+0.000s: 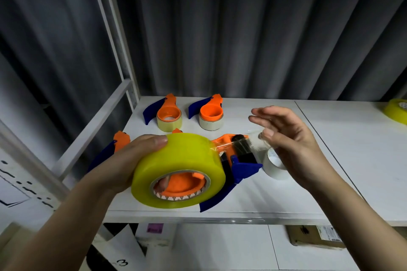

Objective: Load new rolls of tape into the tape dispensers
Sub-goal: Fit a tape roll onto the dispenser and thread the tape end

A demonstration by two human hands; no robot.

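Observation:
My left hand [130,160] grips a big yellow tape roll [180,167] that sits on the orange hub of an orange and blue dispenser [240,165], held above the white shelf [275,200]. A clear strip of tape [240,144] runs from the roll over the dispenser's black roller. My right hand [288,138] pinches the end of that strip between thumb and forefinger, its other fingers spread straight. Two more dispensers [167,114] [209,114] with nearly used-up rolls stand at the back. Another dispenser [114,147] lies partly hidden behind my left hand.
A small whitish tape roll [273,165] lies on the shelf under my right hand. Another yellow roll [396,112] sits at the far right edge. A metal upright [114,35] and rail bound the shelf's left side. Boxes and papers lie on the level below.

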